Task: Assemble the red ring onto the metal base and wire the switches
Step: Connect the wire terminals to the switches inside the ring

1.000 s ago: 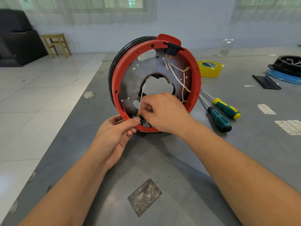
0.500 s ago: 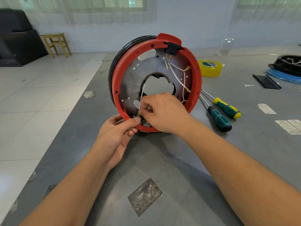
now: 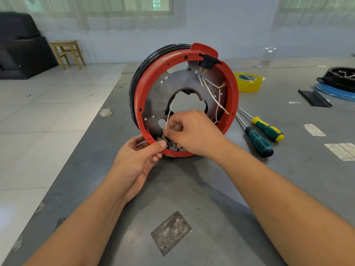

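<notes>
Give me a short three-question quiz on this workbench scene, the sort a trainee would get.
1. True or false: the red ring already sits around the metal base.
2. How many screwdrivers lie right of the assembly?
3. The right hand pinches: A) a white wire, B) the yellow tape roll, C) a screwdriver.

Key: 1 true; 2 two, one green-handled screwdriver and one yellow-and-green screwdriver; 3 A. The left hand grips the ring's lower rim.

R hand (image 3: 194, 133) covers the switches (image 3: 173, 145) at ring (image 3: 235, 93) bottom; wire (image 3: 170, 114) end lost under its fingers (image 3: 169, 132). Tape (image 3: 247, 81) label too small to read. Black unit (image 3: 340, 79) cut by right edge.
</notes>
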The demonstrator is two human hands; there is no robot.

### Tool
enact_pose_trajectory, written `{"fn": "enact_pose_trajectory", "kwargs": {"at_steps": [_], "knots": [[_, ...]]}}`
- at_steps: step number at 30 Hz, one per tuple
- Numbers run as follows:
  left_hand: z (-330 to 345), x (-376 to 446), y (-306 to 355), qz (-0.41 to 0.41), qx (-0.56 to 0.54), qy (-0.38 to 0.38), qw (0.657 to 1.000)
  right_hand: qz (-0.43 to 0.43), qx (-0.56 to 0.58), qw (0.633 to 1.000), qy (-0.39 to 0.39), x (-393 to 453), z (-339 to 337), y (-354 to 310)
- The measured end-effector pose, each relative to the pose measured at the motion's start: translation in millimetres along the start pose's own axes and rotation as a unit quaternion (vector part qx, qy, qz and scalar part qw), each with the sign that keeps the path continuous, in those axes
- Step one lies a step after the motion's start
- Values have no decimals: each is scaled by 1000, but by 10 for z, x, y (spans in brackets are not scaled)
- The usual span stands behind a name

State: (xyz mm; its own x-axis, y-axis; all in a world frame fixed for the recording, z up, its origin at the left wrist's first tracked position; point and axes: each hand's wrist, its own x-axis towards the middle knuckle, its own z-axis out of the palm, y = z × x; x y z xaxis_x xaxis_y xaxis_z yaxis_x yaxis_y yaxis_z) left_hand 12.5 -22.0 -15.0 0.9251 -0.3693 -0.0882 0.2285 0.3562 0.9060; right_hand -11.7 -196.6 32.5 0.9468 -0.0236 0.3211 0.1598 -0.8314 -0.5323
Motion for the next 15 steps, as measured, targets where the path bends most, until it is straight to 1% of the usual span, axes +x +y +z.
{"fn": "enact_pose_trajectory", "kwargs": {"at_steps": [5, 15], "knots": [[6, -14, -42, -5, 6, 3, 1000, -15, -17, 1000, 0, -11, 31, 31], [13, -7, -77, -5, -9, 1, 1000, -10, 50, 998, 29, -39, 104, 81]]}}
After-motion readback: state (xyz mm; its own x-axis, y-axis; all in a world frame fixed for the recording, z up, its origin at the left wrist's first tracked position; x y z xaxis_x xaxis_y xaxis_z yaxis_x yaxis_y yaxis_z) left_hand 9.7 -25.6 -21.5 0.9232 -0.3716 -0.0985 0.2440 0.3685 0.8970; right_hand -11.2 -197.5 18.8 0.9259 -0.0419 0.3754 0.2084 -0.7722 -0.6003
